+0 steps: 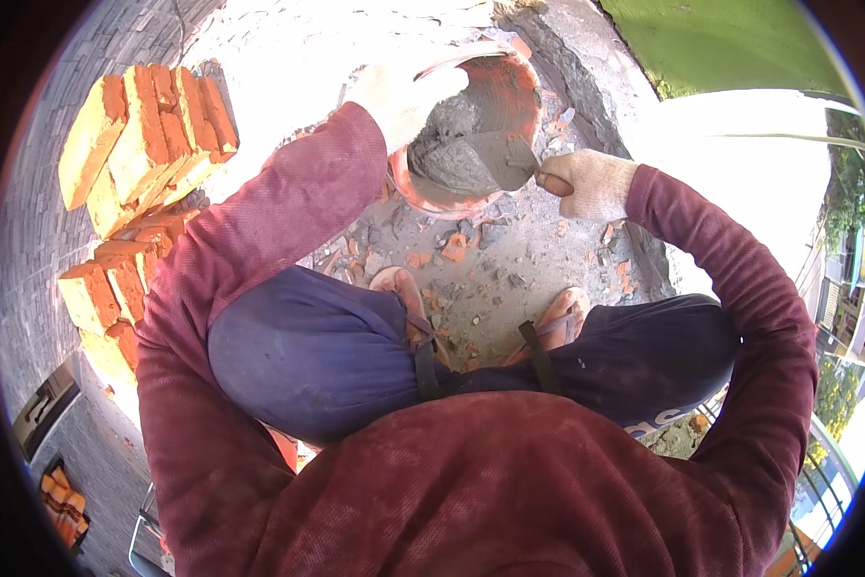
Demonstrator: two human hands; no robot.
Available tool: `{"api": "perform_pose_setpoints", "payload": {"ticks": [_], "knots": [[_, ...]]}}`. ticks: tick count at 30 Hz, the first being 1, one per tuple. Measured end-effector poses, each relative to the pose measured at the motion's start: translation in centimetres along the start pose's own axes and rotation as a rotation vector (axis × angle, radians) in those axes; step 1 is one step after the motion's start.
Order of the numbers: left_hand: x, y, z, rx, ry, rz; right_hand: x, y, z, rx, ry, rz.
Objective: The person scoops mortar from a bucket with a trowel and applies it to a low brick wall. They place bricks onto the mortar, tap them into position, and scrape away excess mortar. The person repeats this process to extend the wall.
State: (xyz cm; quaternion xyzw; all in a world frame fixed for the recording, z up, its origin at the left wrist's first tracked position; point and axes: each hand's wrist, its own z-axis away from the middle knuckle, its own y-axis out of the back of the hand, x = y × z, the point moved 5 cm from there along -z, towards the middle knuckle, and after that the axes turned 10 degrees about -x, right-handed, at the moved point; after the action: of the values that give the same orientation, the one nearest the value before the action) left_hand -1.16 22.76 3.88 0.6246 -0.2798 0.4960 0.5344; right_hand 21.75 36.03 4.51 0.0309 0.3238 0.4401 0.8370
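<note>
Faded maroon long-sleeve top, pretty dusty. Off-white knit work gloves on the left hand (401, 96) and right hand (591, 185). Dark navy trousers, orange sandals (558, 322) with black straps.

Stacked orange bricks (149, 135) at left; brick rubble (452, 248) on concrete, sandals (558, 322)

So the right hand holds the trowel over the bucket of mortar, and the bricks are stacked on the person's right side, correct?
Not quite. The head view shows the bricks stacked on the person's left side. The rest holds: the right hand holds the trowel over the bucket of mortar.
</note>
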Motion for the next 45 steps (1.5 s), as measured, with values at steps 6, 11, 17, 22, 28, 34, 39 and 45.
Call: {"api": "perform_pose_setpoints", "payload": {"ticks": [6,11,17,22,28,34,39,45], "knots": [[2.1,-0.7,1.3,-0.010,0.150,-0.001,-3.9,-1.3,-1.5,-0.104,-0.020,-0.484],[-0.5,-0.6,1.0,0.039,0.186,0.252,2.3,-4.9,-3.3,-0.198,0.211,-0.875],[-10.8,-1.0,0.4,0.115,0.339,0.846,2.8,-3.0,-0.4,-0.229,0.393,-1.186],[-12.0,2.2,1.5,0.112,0.106,0.839,4.2,0.1,4.5,-0.027,0.330,-1.208],[-6.8,1.6,2.0,-0.007,-0.066,0.975,7.1,5.6,8.1,0.283,0.277,-1.267],[-4.5,2.2,2.7,0.053,-0.026,0.915,8.1,13.5,6.5,0.722,-0.467,-0.183],[-4.0,3.2,5.4,0.188,0.065,0.833,8.8,14.5,5.0,0.971,-0.578,0.171],[-3.4,3.9,5.1,0.243,0.116,0.641,8.2,14.8,6.6,0.692,-0.296,-0.534]]}}
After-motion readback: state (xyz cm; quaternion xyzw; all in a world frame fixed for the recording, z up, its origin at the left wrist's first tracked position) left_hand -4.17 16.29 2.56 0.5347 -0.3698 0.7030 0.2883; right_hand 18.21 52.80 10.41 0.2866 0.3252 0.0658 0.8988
